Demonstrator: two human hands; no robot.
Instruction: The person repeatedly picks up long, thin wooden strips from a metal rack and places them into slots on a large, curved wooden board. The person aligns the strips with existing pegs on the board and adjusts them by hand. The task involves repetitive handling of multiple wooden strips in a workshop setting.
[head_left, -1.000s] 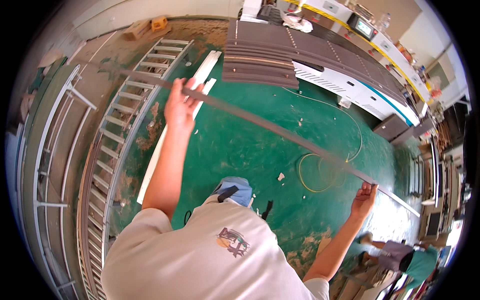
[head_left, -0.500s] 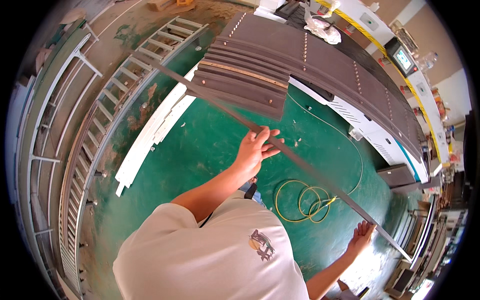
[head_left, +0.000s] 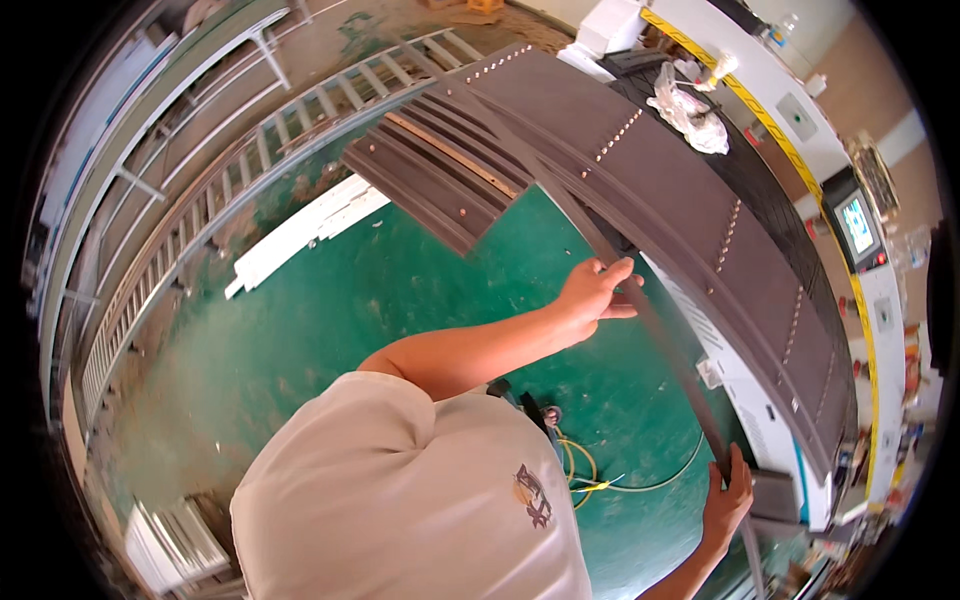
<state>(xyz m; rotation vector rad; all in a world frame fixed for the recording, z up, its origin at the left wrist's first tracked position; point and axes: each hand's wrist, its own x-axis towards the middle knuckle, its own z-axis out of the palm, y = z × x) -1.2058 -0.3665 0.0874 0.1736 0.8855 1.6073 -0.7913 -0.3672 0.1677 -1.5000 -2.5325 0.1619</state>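
Apparently light but whippy, the long strip was held by left hand and right hand. Wide-spaced holds were judged best.

No words or numbers can be read clearly. A small dark and orange printed design stands on the chest of the pale shirt. The lit screen of the dark control box shows white and blue patches, too small to read. Dark marks run along the yellow strip, also too small to make out.
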